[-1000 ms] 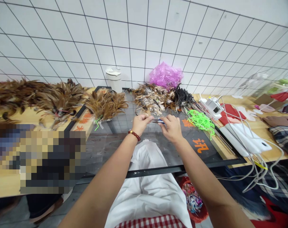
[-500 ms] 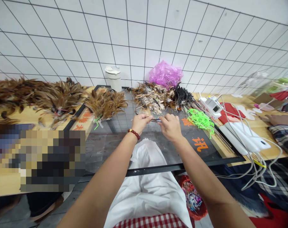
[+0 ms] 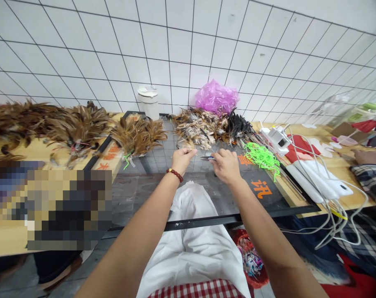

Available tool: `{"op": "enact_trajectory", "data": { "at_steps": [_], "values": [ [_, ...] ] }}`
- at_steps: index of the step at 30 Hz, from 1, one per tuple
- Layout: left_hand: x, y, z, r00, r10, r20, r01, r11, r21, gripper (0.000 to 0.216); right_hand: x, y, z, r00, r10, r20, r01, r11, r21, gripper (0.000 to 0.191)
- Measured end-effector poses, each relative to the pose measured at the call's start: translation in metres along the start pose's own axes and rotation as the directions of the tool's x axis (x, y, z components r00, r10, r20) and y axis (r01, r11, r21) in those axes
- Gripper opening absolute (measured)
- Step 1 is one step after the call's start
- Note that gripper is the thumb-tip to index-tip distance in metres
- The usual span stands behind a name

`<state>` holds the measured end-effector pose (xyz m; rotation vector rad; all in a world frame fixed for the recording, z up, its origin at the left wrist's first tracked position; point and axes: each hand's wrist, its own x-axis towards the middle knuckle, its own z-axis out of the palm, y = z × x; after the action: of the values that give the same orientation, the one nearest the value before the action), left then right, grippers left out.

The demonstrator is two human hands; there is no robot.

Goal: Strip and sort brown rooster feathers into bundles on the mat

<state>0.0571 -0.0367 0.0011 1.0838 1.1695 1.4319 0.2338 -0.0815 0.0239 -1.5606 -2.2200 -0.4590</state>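
Note:
My left hand point(image 3: 182, 160), with a red bead bracelet at the wrist, is closed in a pinch. A small tan feather point(image 3: 188, 145) shows just above its fingertips. Across a short gap, my right hand point(image 3: 225, 164) is closed around thread snips point(image 3: 209, 157), whose pointed metal blades reach out to the left. Both hands are above the dark glass tabletop point(image 3: 138, 186). Behind them lies a pile of mottled feathers point(image 3: 196, 128), with black feathers point(image 3: 239, 126) at its right. A bundle of brown feathers point(image 3: 140, 134) tied with green string lies further left.
Green string point(image 3: 262, 159) lies right of my hands, near a white power strip point(image 3: 278, 138) and tangled cables. A white cup point(image 3: 149, 101) and a pink plastic bag point(image 3: 217, 97) stand by the wall. Another person's sleeve point(image 3: 369, 182) is at the right. A red basket point(image 3: 258, 279) stands below.
My hands have moved slightly apart. The snips have shifted a little to the right, away from my left fingertips, and their blades show more clearly.

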Motion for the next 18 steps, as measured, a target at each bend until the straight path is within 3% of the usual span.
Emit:
{"op": "enact_trajectory", "data": {
  "at_steps": [3, 6, 8, 10, 13, 16, 18],
  "values": [
    [0.0, 0.003, -0.001, 0.999, -0.033, -0.031, 0.031, 0.998, -0.054, 0.024, -0.003, 0.021, 0.003, 0.963, 0.268, -0.008, -0.268, 0.963, -0.024, 0.03],
    [-0.002, 0.007, 0.0, 0.996, -0.083, -0.021, 0.079, 0.986, -0.144, 0.026, -0.01, 0.047, 0.007, 0.855, 0.515, 0.06, -0.51, 0.856, -0.083, 0.032],
    [-0.004, 0.01, 0.001, 0.995, -0.104, 0.001, 0.102, 0.976, -0.192, 0.027, -0.015, 0.062, 0.01, 0.792, 0.602, 0.104, -0.592, 0.798, -0.113, 0.03],
    [-0.007, 0.012, 0.002, 0.992, -0.119, 0.034, 0.124, 0.965, -0.232, 0.029, -0.017, 0.069, 0.012, 0.769, 0.636, 0.068, -0.63, 0.771, -0.092, 0.028],
    [-0.009, 0.015, 0.003, 0.988, -0.138, 0.072, 0.153, 0.949, -0.275, 0.03, -0.013, 0.06, 0.014, 0.834, 0.551, -0.032, -0.545, 0.831, 0.116, 0.027],
    [-0.01, 0.016, 0.003, 0.986, -0.146, 0.085, 0.165, 0.944, -0.285, 0.03, -0.002, 0.033, 0.015, 0.945, 0.324, -0.032, -0.284, 0.869, 0.404, 0.021],
    [-0.011, 0.016, 0.003, 0.982, -0.153, 0.112, 0.179, 0.944, -0.278, 0.029, 0.003, 0.012, 0.015, 0.98, 0.193, -0.04, -0.149, 0.859, 0.49, 0.021]
  ]
}}
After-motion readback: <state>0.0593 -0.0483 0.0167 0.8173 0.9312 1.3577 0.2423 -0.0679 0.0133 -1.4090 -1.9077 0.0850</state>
